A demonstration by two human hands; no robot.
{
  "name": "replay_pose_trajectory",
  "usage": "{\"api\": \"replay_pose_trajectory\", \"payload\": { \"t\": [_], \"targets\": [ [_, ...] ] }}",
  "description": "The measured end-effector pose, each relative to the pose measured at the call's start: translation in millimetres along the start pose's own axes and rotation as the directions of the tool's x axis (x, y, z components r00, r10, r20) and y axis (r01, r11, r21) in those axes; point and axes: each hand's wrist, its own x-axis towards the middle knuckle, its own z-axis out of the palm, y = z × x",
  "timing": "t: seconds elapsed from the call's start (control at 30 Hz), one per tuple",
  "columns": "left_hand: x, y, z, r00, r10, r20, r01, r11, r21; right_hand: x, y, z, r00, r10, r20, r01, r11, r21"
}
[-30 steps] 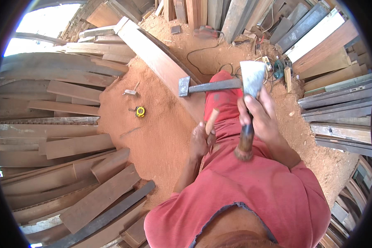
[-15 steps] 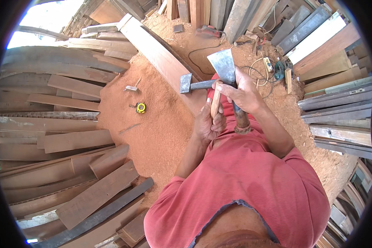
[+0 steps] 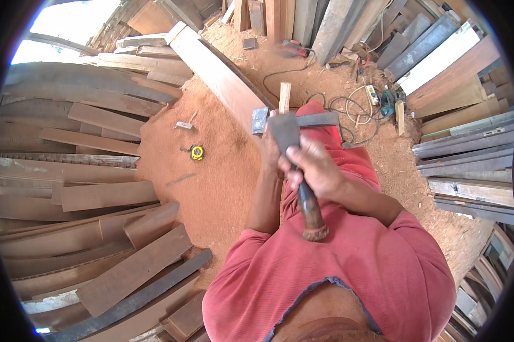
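My right hand (image 3: 317, 168), a little blurred, is closed around the neck of a broad flat chisel (image 3: 309, 208). Its wide blade points away from me and its wooden handle slants back toward my chest. Behind the blade is a hammer (image 3: 320, 119) with a long steel head and a square striking face on the left. A wooden handle end sticks out beyond that head. My left hand (image 3: 270, 154) grips the hammer's handle below the head; its fingers are largely hidden by the chisel. Both tools are above my lap, near the end of a long plank (image 3: 217, 68).
On the sawdust heap at left lie a yellow tape measure (image 3: 196, 152) and a small wooden-handled tool (image 3: 184, 125). Stacked boards (image 3: 103, 137) line the left, and more timber (image 3: 468, 142) the right. Ahead are a red power tool (image 3: 294, 48), cables, a teal power tool (image 3: 388, 104) and a socket strip (image 3: 372, 94).
The chisel has swung left and in front of the hammer, its handle nearer my chest. The right hand moved down and left. The hammer handle now sticks out past its head.
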Motion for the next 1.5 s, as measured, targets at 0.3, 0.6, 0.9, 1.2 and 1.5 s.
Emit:
{"api": "replay_pose_trajectory", "payload": {
  "t": [0.3, 0.6, 0.9, 1.2, 1.5],
  "targets": [
    [-20.5, 1.6, -27.9, 0.995, 0.000, 0.103, -0.017, 0.987, 0.160, -21.8, -5.3, 7.3, 0.997, 0.076, -0.012, -0.076, 0.996, -0.042],
    [-87.9, -38.4, -63.2, 0.958, -0.182, 0.223, 0.123, 0.959, 0.255, -38.7, -45.5, -4.6, 0.948, -0.265, -0.176, 0.256, 0.964, -0.069],
    [-10.0, 8.1, -7.1, 0.993, -0.111, -0.048, 0.111, 0.994, 0.005, 0.2, -23.0, -8.9, 0.987, -0.115, -0.109, 0.123, 0.989, 0.077],
    [-11.0, 7.2, -17.1, 0.993, -0.015, 0.120, -0.017, 0.963, 0.268, -21.3, -7.1, 8.8, 0.999, 0.038, -0.021, -0.038, 0.999, -0.015],
    [-33.1, 17.9, -1.7, 0.996, 0.089, 0.031, -0.093, 0.893, 0.440, -25.8, -9.3, 2.3, 1.000, 0.009, -0.029, -0.010, 1.000, -0.029]
  ]
}}
